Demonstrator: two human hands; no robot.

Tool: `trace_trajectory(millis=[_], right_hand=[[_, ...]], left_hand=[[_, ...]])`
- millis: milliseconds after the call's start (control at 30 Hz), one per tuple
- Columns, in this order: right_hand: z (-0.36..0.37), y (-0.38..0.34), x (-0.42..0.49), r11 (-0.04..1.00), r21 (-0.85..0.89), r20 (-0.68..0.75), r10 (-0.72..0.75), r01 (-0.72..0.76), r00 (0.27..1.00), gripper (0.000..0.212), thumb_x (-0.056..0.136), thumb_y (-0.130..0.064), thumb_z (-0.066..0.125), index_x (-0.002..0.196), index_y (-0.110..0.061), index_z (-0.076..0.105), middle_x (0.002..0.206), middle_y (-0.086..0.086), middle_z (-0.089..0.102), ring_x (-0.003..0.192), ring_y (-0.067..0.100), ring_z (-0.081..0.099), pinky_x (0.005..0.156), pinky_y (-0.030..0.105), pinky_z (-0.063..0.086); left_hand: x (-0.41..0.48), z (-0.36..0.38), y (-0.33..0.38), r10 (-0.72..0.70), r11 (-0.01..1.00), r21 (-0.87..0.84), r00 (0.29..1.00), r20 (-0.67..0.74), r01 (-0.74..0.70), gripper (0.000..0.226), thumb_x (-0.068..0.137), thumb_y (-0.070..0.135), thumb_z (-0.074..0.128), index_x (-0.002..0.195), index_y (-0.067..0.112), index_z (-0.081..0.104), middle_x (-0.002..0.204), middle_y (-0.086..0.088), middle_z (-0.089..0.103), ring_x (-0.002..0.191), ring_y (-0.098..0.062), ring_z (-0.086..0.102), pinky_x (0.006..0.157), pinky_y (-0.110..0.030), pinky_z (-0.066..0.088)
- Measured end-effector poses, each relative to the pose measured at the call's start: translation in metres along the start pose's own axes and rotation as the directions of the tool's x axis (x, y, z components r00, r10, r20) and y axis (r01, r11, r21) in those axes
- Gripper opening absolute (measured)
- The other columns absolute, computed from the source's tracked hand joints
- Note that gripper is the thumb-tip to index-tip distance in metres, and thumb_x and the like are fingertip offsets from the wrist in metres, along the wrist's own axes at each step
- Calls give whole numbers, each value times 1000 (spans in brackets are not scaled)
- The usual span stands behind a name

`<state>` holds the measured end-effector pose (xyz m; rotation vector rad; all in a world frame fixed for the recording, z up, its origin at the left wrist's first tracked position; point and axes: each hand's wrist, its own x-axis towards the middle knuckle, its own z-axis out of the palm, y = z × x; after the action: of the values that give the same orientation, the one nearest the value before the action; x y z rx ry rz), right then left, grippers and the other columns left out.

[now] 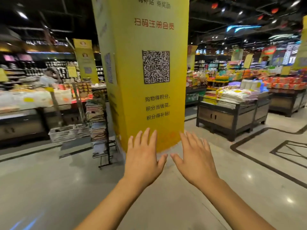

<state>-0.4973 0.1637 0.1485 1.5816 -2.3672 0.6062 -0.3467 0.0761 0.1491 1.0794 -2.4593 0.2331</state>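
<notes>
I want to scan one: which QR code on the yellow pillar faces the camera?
The large QR code on the front of the pillar; the left-side code looks skewed.

Yellow pillar (132, 67) just beyond the left hand (142, 156) & right hand (194, 159): dark txt above the fingertips reads "购物得积分, 积分当钱花, 积分得补贴!", w/ a QR code (156, 67) higher up. Above the code is red "扫码注册会员", and at the very top "有补贴 有奖励". Hanging signs (201, 51) far off, up & right of the hands, carry txt too blurred to read.
</notes>
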Motion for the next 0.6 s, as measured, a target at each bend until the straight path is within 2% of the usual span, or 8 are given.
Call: trace_trajectory(millis=[100,267,367,467,600], right_hand=[[12,-27,5,993,73,22,-95,93,995,78,102,-61,37,163,-24,7,171,2,11,158,23,5,128,47,3],[28,-84,13,967,141,61,-222,212,973,79,102,-60,38,163,-24,4,171,2,9,158,23,3,127,47,1],[34,-124,17,940,180,70,-305,289,950,78,102,-58,40,163,-24,5,171,2,8,158,22,2,127,46,0],[44,-166,23,917,197,74,-366,346,928,78,102,-60,40,163,-25,7,171,2,9,158,22,4,127,47,1],[55,-233,29,877,208,66,-453,432,889,78,102,-60,40,163,-25,7,171,2,9,158,22,5,127,48,1]], left_hand=[[-17,-11,-25,-101,994,45,995,-9,101,92,87,72,14,163,20,25,170,-8,25,156,-31,24,127,-51,15],[-52,-28,-68,-236,964,122,972,-8,235,93,86,72,9,165,23,17,172,-4,17,159,-28,14,128,-48,5],[-71,-38,-102,-338,930,142,941,-27,338,86,92,67,27,164,21,21,172,-6,19,158,-30,17,128,-50,11],[-93,-47,-136,-421,891,168,906,-46,422,84,92,65,34,162,19,27,170,-8,25,155,-32,25,126,-52,20],[-120,-60,-192,-505,832,218,859,-84,511,81,99,64,39,164,22,17,172,-5,18,157,-28,19,127,-49,15]])
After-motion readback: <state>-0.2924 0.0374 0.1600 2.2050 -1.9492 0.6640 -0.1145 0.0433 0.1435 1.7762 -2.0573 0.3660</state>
